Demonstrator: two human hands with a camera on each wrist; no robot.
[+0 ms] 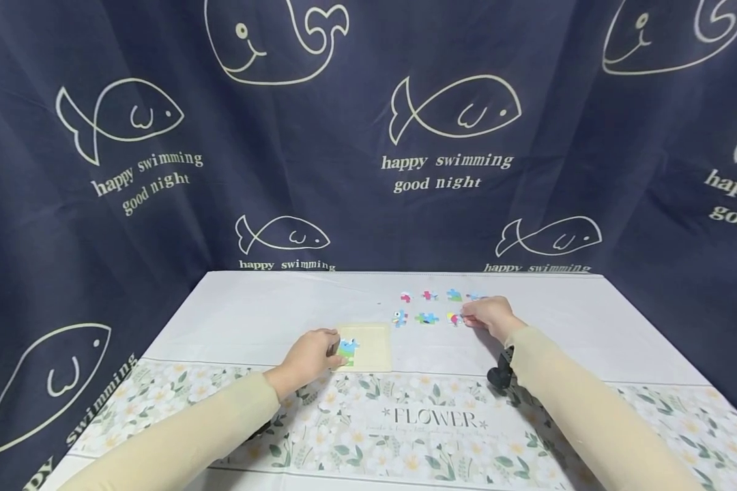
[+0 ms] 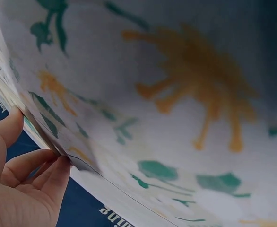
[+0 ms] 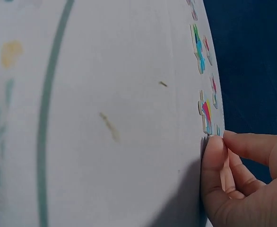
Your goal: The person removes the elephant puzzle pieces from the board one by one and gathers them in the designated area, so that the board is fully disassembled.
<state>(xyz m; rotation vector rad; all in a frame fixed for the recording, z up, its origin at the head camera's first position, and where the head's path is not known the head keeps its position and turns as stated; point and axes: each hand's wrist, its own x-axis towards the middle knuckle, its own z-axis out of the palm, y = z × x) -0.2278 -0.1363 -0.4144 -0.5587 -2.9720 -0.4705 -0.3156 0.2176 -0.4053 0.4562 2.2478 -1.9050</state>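
On the table lies a shallow cream puzzle tray [image 1: 376, 346], with blue and green puzzle pieces [image 1: 347, 346] in its left part. My left hand [image 1: 306, 358] grips the tray's left side, thumb and fingers set at its edges; this hand [image 2: 30, 175] also shows in the left wrist view. My right hand [image 1: 490, 317] is at the right end of the loose pieces, thumb and forefinger close together. Those fingertips are beside a yellow and magenta puzzle piece [image 3: 205, 113]; whether they pinch anything is hidden. A blue piece [image 1: 475, 296] lies just behind that hand.
Several loose puzzle pieces [image 1: 426, 318] lie in two rows right of the tray. A flowered cloth band [image 1: 430, 447] crosses the table's near part. Dark blue curtains [image 1: 368, 136] with fish drawings hang behind the white tabletop [image 1: 270, 307].
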